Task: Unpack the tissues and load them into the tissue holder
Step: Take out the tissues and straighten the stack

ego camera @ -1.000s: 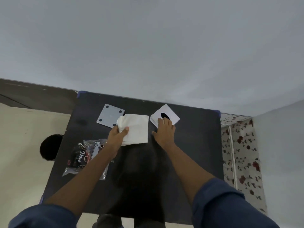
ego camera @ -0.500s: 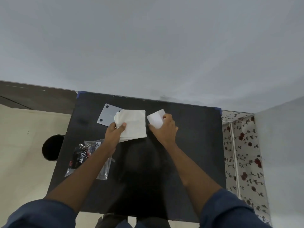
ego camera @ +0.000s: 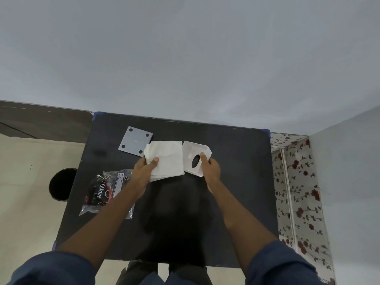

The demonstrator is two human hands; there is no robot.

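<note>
My left hand (ego camera: pixel 145 170) grips a white stack of tissues (ego camera: pixel 167 159) by its near left corner, held just above the black table (ego camera: pixel 236 161). Right beside the stack, my right hand (ego camera: pixel 210 168) holds the white square tissue holder (ego camera: pixel 193 155), tipped on its side so its open inside and the dark oval slot face me. Stack and holder almost touch edge to edge. A grey square base plate (ego camera: pixel 135 144) with dark corner pads lies flat on the table behind the stack.
An empty clear wrapper with dark "Dove" print (ego camera: pixel 102 192) lies on the table's left part, partly under my left forearm. A round dark object (ego camera: pixel 61 184) sits on the pale floor to the left. A floral cloth (ego camera: pixel 296 192) hangs right of the table.
My right hand has picked the holder up off the table and tipped it over so its hollow inside shows. The tissue stack in my left hand has shifted slightly toward it.
</note>
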